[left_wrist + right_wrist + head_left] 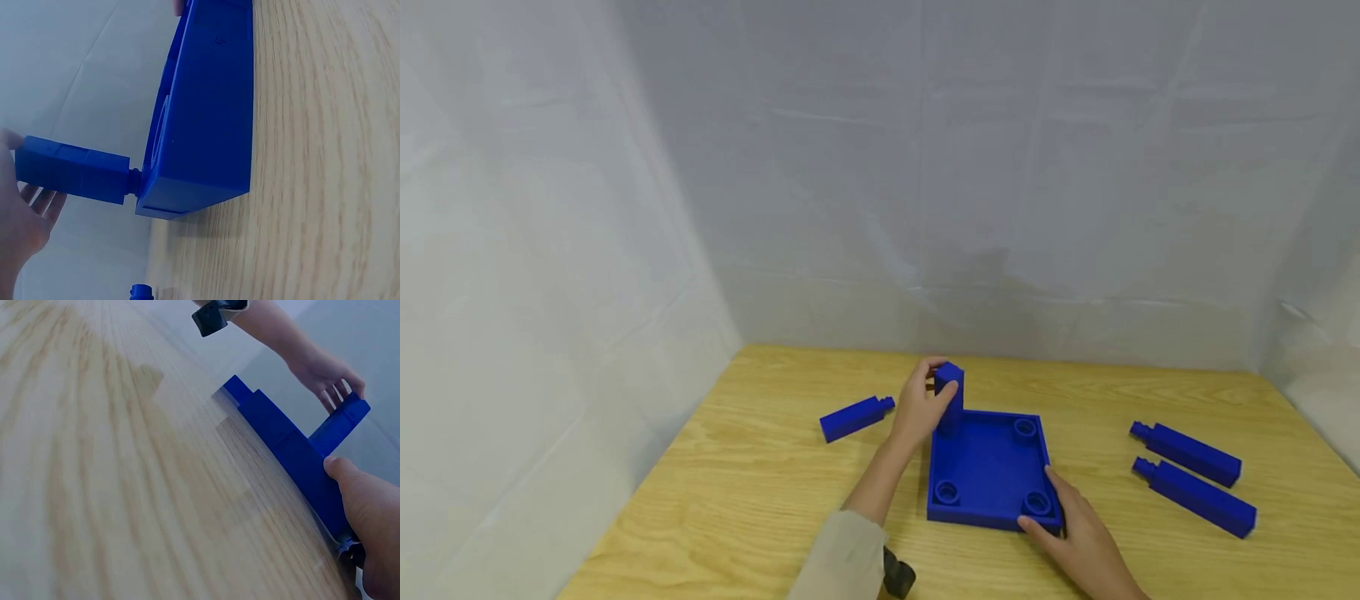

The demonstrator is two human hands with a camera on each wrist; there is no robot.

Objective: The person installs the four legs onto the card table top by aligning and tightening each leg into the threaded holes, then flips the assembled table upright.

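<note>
Blue plastic is all I have to work with here: a square blue tray [988,467] lies flat on the wooden table [760,475], with round sockets in its corners. My left hand [921,408] has its fingers curled round an upright blue peg [950,396], which stands at the tray's far left corner; in the left wrist view its narrow round end meets the tray at that corner. My right hand [1078,533] rests against the tray's near right corner, thumb on the rim and fingers fairly straight along the outer wall, bracing rather than gripping as far as I can tell. A third blue peg [853,417] lies on the table just left of my left hand. Two more pegs [1191,475] lie side by side well to the right of the tray.
</note>
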